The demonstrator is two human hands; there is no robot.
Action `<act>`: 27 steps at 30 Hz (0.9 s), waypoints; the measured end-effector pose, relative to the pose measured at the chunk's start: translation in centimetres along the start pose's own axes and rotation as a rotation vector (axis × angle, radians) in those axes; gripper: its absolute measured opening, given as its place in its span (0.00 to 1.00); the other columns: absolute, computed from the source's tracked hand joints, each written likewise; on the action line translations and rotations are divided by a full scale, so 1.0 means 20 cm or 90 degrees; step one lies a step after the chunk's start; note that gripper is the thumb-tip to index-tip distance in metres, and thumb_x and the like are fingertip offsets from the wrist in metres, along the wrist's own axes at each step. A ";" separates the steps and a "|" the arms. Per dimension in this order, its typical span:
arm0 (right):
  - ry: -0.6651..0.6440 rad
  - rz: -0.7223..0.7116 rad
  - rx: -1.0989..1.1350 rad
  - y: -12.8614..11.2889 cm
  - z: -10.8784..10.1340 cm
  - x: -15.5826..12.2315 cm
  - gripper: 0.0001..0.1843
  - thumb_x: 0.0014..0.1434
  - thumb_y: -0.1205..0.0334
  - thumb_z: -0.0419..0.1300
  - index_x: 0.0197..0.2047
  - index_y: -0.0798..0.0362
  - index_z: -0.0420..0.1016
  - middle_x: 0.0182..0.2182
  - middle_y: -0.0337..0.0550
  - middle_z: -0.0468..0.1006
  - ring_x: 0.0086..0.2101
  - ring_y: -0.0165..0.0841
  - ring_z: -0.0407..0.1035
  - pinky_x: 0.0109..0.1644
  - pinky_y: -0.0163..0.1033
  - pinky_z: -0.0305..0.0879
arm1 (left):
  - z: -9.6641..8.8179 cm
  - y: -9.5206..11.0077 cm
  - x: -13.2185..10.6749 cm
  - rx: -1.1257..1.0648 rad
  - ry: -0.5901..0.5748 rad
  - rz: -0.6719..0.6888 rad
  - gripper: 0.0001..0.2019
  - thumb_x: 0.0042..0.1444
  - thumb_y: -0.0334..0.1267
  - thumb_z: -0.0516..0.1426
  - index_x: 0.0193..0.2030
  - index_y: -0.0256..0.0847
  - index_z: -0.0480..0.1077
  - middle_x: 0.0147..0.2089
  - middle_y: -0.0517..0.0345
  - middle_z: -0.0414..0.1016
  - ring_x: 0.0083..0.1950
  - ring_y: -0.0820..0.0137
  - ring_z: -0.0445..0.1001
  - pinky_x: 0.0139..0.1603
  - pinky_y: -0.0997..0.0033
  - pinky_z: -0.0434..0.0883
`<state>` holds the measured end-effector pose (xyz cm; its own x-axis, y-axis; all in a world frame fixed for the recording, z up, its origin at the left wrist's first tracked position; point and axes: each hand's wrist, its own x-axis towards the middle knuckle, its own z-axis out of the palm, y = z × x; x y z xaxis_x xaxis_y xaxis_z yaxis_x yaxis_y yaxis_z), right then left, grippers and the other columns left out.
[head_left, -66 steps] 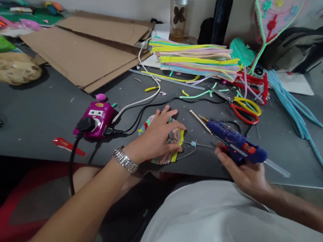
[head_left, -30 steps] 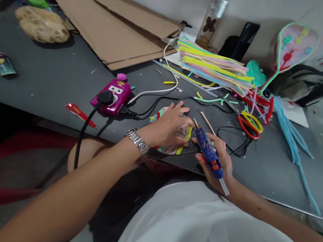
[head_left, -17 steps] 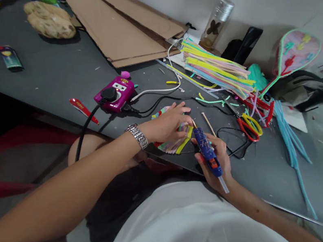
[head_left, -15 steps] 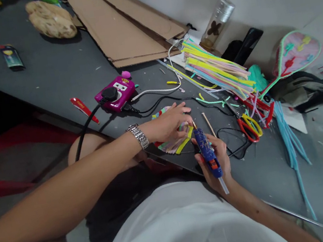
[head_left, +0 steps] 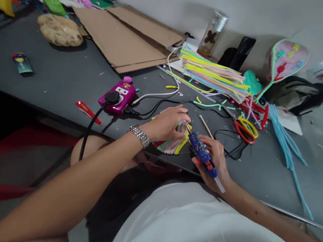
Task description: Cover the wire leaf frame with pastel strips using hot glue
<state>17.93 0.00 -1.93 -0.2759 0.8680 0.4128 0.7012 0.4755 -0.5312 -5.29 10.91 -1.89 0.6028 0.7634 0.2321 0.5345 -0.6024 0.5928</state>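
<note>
My right hand (head_left: 214, 161) is closed around a blue glue gun (head_left: 200, 155), its nozzle pointing at the edge of a flat multicoloured pipe-cleaner piece (head_left: 173, 141) on the grey table (head_left: 58, 80). My left hand (head_left: 166, 123), a metal watch on its wrist, rests on that piece with its fingers curled over the top and pinching a strand by the nozzle. A clear glue stick pokes from the gun's rear. The gun's black cord loops to the right.
A purple power strip (head_left: 117, 97) with a black plug sits left of the piece. Behind lie cardboard sheets (head_left: 129, 39), a bundle of pastel pipe cleaners (head_left: 215, 72), scissors (head_left: 245, 127), blue strands (head_left: 283, 137), a bottle (head_left: 212, 36) and a pink fan-shaped craft (head_left: 286, 61).
My right hand has brought the glue gun in from the right until its nozzle meets the piece. My left hand's fingers have curled from flat to pinching at the piece's edge.
</note>
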 end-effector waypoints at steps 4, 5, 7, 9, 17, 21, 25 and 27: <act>-0.024 -0.055 -0.007 0.03 -0.01 0.02 0.24 0.67 0.46 0.60 0.60 0.48 0.66 0.55 0.54 0.76 0.55 0.47 0.71 0.52 0.54 0.72 | -0.02 0.02 -0.01 0.029 -0.016 -0.016 0.20 0.54 0.38 0.68 0.54 0.42 0.75 0.69 0.41 0.68 0.74 0.53 0.63 0.71 0.52 0.63; -0.033 -0.072 -0.008 0.04 -0.02 0.03 0.24 0.67 0.46 0.60 0.60 0.48 0.65 0.55 0.54 0.77 0.55 0.47 0.71 0.55 0.56 0.71 | -0.03 0.03 -0.01 0.038 -0.020 -0.025 0.20 0.54 0.38 0.68 0.54 0.41 0.75 0.70 0.40 0.68 0.74 0.52 0.63 0.71 0.51 0.63; -0.051 -0.086 -0.002 0.06 -0.04 0.05 0.24 0.68 0.45 0.58 0.61 0.49 0.66 0.54 0.53 0.78 0.54 0.47 0.72 0.59 0.58 0.67 | -0.04 0.06 -0.03 0.057 -0.025 -0.047 0.21 0.53 0.39 0.68 0.54 0.41 0.75 0.69 0.39 0.67 0.74 0.50 0.62 0.70 0.48 0.63; -0.069 -0.080 0.012 0.07 -0.07 0.07 0.25 0.68 0.44 0.58 0.61 0.49 0.67 0.55 0.52 0.78 0.55 0.47 0.71 0.59 0.58 0.66 | -0.05 0.09 -0.05 0.078 -0.024 -0.077 0.22 0.52 0.41 0.69 0.55 0.42 0.76 0.69 0.40 0.67 0.74 0.47 0.61 0.70 0.44 0.63; -0.095 -0.040 0.045 0.08 -0.08 0.07 0.24 0.68 0.43 0.57 0.60 0.48 0.68 0.55 0.50 0.78 0.55 0.47 0.71 0.60 0.58 0.64 | -0.02 0.16 -0.08 0.103 0.013 -0.171 0.22 0.52 0.45 0.67 0.55 0.46 0.76 0.69 0.44 0.67 0.72 0.46 0.59 0.68 0.40 0.63; -0.086 -0.004 0.055 0.08 -0.07 0.06 0.26 0.68 0.43 0.58 0.61 0.49 0.66 0.51 0.49 0.80 0.54 0.47 0.71 0.59 0.57 0.64 | -0.03 0.15 -0.07 0.096 -0.009 -0.177 0.21 0.52 0.46 0.67 0.53 0.47 0.77 0.70 0.45 0.66 0.74 0.44 0.56 0.67 0.38 0.62; -0.078 -0.005 0.061 0.09 -0.06 0.05 0.26 0.67 0.43 0.58 0.61 0.48 0.66 0.49 0.48 0.82 0.54 0.47 0.72 0.60 0.57 0.64 | -0.05 0.15 -0.05 0.083 -0.014 -0.171 0.15 0.56 0.42 0.65 0.51 0.47 0.79 0.70 0.45 0.67 0.75 0.43 0.55 0.68 0.36 0.60; -0.075 0.004 0.066 0.10 -0.05 0.04 0.27 0.66 0.42 0.59 0.62 0.48 0.65 0.51 0.49 0.81 0.54 0.47 0.73 0.59 0.57 0.65 | -0.05 0.15 -0.05 0.077 -0.009 -0.165 0.13 0.56 0.39 0.64 0.49 0.47 0.80 0.69 0.46 0.68 0.75 0.44 0.55 0.68 0.35 0.59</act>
<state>19.77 1.56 -1.91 -0.3512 0.8791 0.3223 0.6335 0.4765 -0.6096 -4.81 8.57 0.36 0.4443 0.8929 0.0731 0.7381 -0.4110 0.5351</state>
